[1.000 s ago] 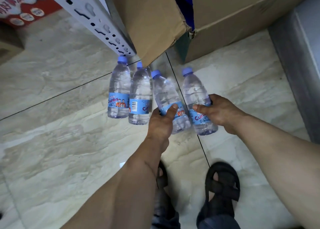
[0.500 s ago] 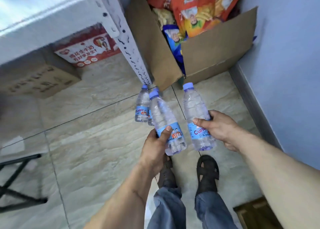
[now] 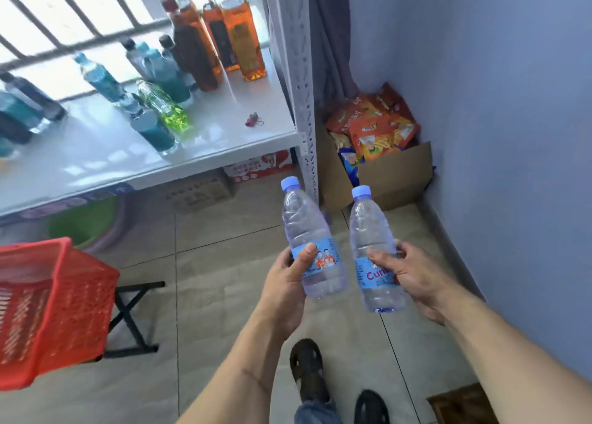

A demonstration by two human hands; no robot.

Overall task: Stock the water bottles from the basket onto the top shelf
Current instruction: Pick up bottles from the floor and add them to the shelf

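Each hand [image 3: 285,282] [image 3: 413,276] grips a bottle [image 3: 307,231] [image 3: 371,231] (caps up).

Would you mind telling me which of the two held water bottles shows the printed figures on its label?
The left hand's bottle: orange-clad figures face the camera. The right hand's bottle shows pink lettering instead.

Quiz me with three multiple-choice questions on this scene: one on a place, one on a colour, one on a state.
1. Where is the red basket?
A. Lower left, on a black stand
B. On the shelf
C. Inside the box

2. What colour are the caps of the two held bottles?
A. Red
B. Blue
C. Green

3. What is the left hand doing?
A. Hanging idle
B. Pressing the shelf
C. Gripping a bottle

Answers: 1 A, it sits lower left on the stand. 2 B, both caps are blue. 3 C, fingers wrap the label.
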